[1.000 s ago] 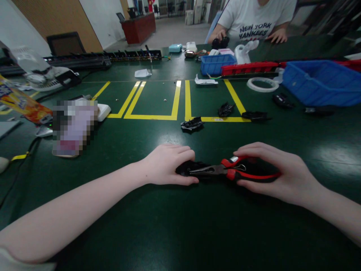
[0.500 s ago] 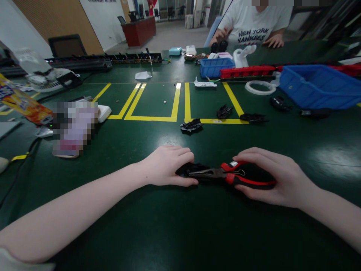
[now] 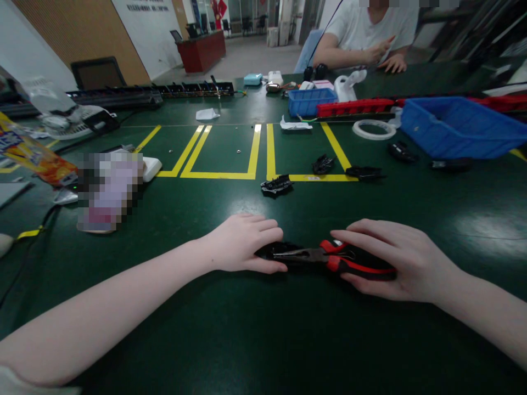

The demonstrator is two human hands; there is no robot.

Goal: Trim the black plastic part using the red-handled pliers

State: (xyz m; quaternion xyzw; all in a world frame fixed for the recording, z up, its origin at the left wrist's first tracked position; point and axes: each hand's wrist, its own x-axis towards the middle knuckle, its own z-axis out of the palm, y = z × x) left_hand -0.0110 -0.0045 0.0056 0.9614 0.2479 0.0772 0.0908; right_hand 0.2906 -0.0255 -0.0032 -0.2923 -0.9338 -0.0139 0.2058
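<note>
My left hand (image 3: 247, 241) is closed on a black plastic part (image 3: 267, 250), holding it low over the green table; the fingers hide much of it. In my right hand (image 3: 399, 260) are needle-nose pliers (image 3: 333, 258) with red and black handles. Their metal jaws point left and rest against or inside the black part; exactly what they grip cannot be made out. Beyond my hands lie similar black plastic parts, one grey-edged (image 3: 277, 185), another (image 3: 323, 164) near the yellow tape, and a longer one (image 3: 365, 173) to its right.
A large blue bin (image 3: 461, 129) and a small blue bin (image 3: 310, 102) stand at the back right, near a white tape ring (image 3: 374, 129). A phone (image 3: 111, 192) and an orange snack bag (image 3: 37, 151) lie left. Another person (image 3: 370, 41) sits opposite.
My right hand's fingers have shifted slightly forward along the plier handles. The camera view has moved a little. The person opposite has brought one hand toward the other.
</note>
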